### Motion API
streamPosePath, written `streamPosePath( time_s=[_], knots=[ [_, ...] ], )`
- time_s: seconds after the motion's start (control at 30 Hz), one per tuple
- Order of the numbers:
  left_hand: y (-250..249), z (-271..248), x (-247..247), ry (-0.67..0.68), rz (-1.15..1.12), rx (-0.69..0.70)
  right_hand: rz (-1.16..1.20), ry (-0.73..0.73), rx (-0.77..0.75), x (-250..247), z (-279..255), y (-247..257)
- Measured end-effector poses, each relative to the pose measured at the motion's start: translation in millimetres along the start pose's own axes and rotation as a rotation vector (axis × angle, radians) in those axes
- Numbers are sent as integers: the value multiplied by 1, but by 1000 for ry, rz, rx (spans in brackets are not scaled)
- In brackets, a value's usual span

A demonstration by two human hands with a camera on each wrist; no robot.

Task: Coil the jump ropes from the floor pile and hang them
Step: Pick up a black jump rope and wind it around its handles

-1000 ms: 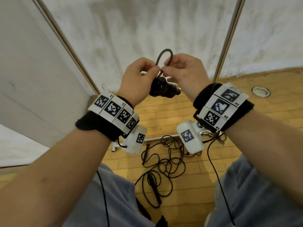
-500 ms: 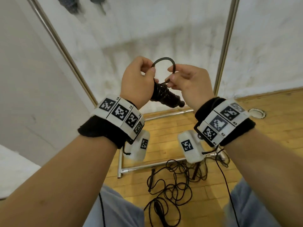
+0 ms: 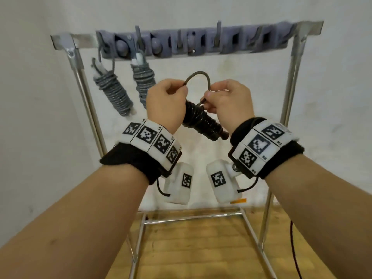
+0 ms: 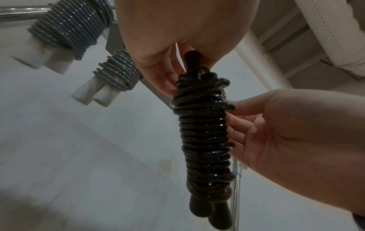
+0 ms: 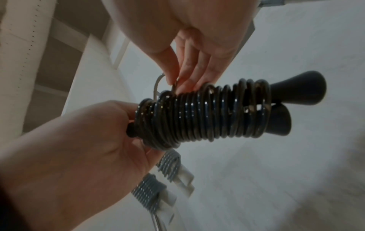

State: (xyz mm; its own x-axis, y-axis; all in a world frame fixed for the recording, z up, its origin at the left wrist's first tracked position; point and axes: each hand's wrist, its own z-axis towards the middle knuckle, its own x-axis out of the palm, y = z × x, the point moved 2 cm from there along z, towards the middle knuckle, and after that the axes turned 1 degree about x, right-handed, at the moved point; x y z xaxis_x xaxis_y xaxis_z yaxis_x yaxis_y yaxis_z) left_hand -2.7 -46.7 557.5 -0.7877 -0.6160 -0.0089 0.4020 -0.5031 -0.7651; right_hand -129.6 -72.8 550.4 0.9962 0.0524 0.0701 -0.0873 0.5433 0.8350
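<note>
Hands were raised together in front of the rack (image 3: 289,81), backs toward the head camera. Left hand (image 3: 166,103) was clenched round the top end of the black rope (image 3: 203,121), thumb and forefinger pinching one side of its loop (image 3: 198,75). Right hand (image 3: 227,103) pinched the other side of the loop, at 3 o'clock from the left; in the left wrist view its other fingers (image 4: 239,115) lay half-curled against the coils. Black rope was wound tight round its two handles (image 5: 296,92), held in the air between both hands, tilted with the handle ends down toward 5 o'clock in the head view. Loop stood up above the knuckles, below the hook bar (image 3: 191,43). Two grey ropes (image 3: 112,91) already hung coiled from hooks at the bar's left end, at 10 o'clock from the hands, white handle ends down. Both forearms reached up from 6 o'clock, wrists near each other. Wood floor (image 3: 197,248) lay under the rack.
</note>
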Motion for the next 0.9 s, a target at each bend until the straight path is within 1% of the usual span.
streamPosePath(
  time_s=[0.23, 0.33, 0.47, 0.6, 0.77, 0.83, 0.9],
  knots=[
    [-25, 60, -7, -149, 52, 96, -13, 30, -123, 29, 56, 40],
    [-35, 78, -8, -177, 106, 127, -27, 32, -151, 39, 75, 53],
    [-39, 92, -7, -140, 248, 92, -105, 55, -136, 46, 90, 53],
    [-39, 91, -3, -101, 450, 130, -132, 100, -71, 46, 92, 39],
    [-34, 81, -4, -84, 542, 158, -146, 98, -80, 41, 81, 27],
    [-33, 74, -6, -68, 579, 196, -140, 78, -101, 39, 77, 27],
    [-31, 61, -8, -37, 635, 292, -156, 40, -125, 36, 70, 25]
  ],
)
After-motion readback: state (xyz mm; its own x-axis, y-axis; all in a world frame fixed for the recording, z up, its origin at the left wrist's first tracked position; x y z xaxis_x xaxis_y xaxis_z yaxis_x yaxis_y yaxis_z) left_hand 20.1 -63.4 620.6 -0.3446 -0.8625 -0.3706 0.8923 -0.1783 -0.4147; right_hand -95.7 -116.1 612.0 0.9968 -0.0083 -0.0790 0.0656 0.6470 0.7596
